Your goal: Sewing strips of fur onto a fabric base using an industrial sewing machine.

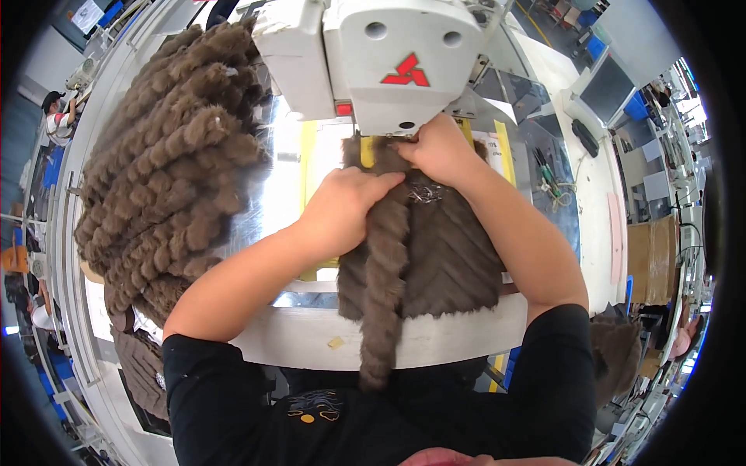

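A white sewing machine head stands over the table in front of me. Beneath it lies a flat brown fur panel with slanting ridges, and along its left side runs a long twisted fur strip that hangs past the table's near edge. My left hand is closed on the strip, its lower fingers hidden. My right hand pinches the fur close to the needle area, which the machine head partly hides. Between the hands, a small shiny silvery patch shows on the panel.
A big heap of ridged brown fur takes up the left side. Thread snips lie at the right, near a black object and a monitor. A cardboard box is farther right; a person is far left.
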Demonstrator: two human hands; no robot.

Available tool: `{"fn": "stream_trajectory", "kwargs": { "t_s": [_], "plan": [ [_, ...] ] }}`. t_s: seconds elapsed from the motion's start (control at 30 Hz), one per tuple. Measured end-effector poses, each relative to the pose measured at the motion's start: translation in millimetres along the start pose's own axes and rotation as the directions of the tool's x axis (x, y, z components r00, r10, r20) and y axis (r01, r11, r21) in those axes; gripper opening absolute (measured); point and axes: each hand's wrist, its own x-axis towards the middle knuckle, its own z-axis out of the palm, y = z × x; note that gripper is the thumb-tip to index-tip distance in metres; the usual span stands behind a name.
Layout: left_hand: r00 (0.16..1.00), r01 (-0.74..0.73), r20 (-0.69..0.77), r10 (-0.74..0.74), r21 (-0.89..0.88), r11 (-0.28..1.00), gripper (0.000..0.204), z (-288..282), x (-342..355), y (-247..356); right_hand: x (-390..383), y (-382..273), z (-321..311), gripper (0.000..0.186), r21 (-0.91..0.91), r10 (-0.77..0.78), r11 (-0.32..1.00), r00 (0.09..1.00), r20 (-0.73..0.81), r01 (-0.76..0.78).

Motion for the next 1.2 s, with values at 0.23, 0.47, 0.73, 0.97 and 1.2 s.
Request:
{"fn": "stream_trajectory", "kwargs": {
  "t_s": [0.23,0.47,0.73,0.97,1.2],
  "plan": [
    [0.99,-0.056,-0.104,0.096,0.332,0.941,0.056,4.2,2.0,-1.3,-4.4,-10.6,6.0,0.031,-0.124,-0.133,0.985,0.983,-0.13,0.117],
    [0.998,-0.059,0.015,0.059,0.457,0.888,0.056,1.7,4.8,1.9,-0.3,-12.6,-0.1,0.04,-0.131,-0.074,0.99,0.986,-0.147,0.055],
    [0.997,-0.067,0.06,0.042,0.517,0.853,0.054,-0.4,17.4,6.1,7.5,-10.0,-5.5,0.047,-0.199,-0.116,0.975,0.988,-0.1,0.094],
    [0.999,-0.042,0.004,0.049,0.577,0.816,0.046,6.2,18.6,1.3,8.9,-8.9,-7.6,0.043,-0.125,0.0,0.992,1.0,-0.029,-0.004],
    [0.998,-0.035,-0.017,0.054,0.569,0.822,0.041,5.9,25.8,-5.7,11.7,-8.5,-8.9,0.038,-0.128,-0.002,0.992,1.0,-0.02,0.0]
  ]
}}
